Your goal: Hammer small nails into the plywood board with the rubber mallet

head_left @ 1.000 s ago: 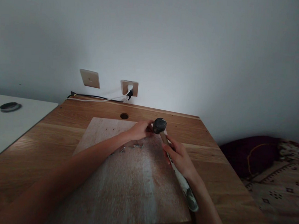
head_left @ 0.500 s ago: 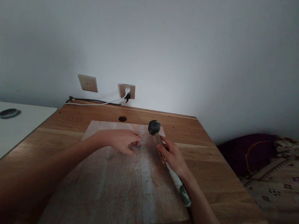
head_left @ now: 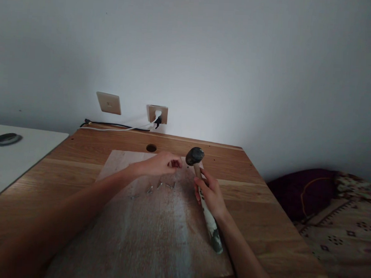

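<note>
My right hand is wrapped round the handle of a mallet. The mallet has a dark, scuffed, rounded head and a long handle with worn white paint, dark toward its end. It slants over the right side of a pale wooden board, head pointing away from me. My left hand is above the far part of the board, fingers curled and pinched together; whatever they hold is too small to make out. Several small metal nails lie scattered on the board, just nearer to me than the left hand.
Under the board is a wooden table with a round cable hole near its back edge. Cables run along the wall to a socket. A white surface bears a dark round lid. Patterned fabric lies right.
My left hand has moved up and away from the nails, uncovering them. The mallet has swung a little more upright in my right hand, its handle end shifting left.
</note>
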Available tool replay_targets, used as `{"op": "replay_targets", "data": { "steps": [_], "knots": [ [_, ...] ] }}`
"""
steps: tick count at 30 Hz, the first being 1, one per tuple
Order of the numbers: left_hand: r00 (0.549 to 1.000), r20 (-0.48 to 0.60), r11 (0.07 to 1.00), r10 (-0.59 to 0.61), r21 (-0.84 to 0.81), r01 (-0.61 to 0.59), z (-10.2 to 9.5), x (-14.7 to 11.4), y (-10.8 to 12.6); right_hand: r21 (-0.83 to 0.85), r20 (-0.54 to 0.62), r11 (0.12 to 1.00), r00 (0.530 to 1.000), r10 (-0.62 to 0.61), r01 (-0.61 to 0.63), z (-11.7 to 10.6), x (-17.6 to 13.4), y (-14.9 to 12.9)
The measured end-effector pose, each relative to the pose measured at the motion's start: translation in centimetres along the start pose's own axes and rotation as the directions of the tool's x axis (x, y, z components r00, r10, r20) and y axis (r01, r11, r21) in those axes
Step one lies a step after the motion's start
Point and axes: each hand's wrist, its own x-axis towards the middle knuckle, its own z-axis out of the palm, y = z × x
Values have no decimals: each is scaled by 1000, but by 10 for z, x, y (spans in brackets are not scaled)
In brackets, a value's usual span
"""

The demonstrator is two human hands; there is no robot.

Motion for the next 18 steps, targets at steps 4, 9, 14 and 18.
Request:
{"op": "replay_targets", "data": {
  "steps": [4,9,14,18],
  "knots": [
    [984,-177,999,-34,-29,29,17,8,-20,139,-44,990,999,27,-21,0,1,-1],
    [974,-226,998,19,59,-6,29,5,-29,296,-52,952,994,92,-73,0,2,0],
    [969,-246,995,32,99,-8,28,3,-29,312,5,948,998,70,-68,2,2,-3],
    [978,-207,997,24,83,-7,26,2,-30,312,39,947,997,60,-69,5,0,-3]
  ]
}}
